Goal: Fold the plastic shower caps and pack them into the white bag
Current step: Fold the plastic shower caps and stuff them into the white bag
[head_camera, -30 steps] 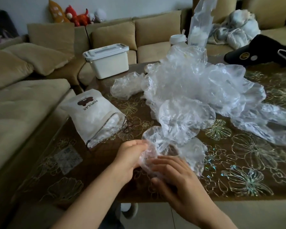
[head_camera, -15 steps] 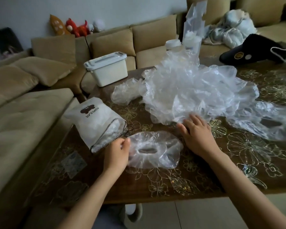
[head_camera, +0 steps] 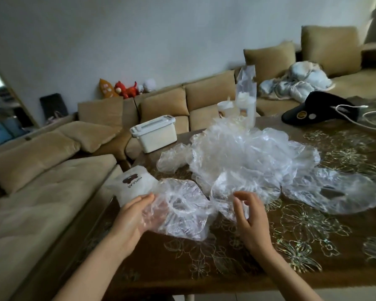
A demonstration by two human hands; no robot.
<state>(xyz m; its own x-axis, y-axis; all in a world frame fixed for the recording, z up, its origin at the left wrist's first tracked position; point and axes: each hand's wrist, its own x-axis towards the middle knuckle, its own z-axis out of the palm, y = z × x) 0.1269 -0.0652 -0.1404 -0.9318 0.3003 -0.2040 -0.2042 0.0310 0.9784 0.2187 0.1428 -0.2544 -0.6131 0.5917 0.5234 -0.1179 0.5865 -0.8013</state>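
shower cap (head_camera: 182, 211) lies across left hand (head_camera: 132, 216), right hand (head_camera: 250, 218) just beside.

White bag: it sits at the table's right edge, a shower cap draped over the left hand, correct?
No. The head view shows the white bag at the left edge of the table; a shower cap is draped over the left hand.

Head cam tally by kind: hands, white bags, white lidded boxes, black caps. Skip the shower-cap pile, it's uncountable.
Hands: 2 (left hand, right hand)
White bag: 1
White lidded box: 1
Black cap: 1
Total: 5
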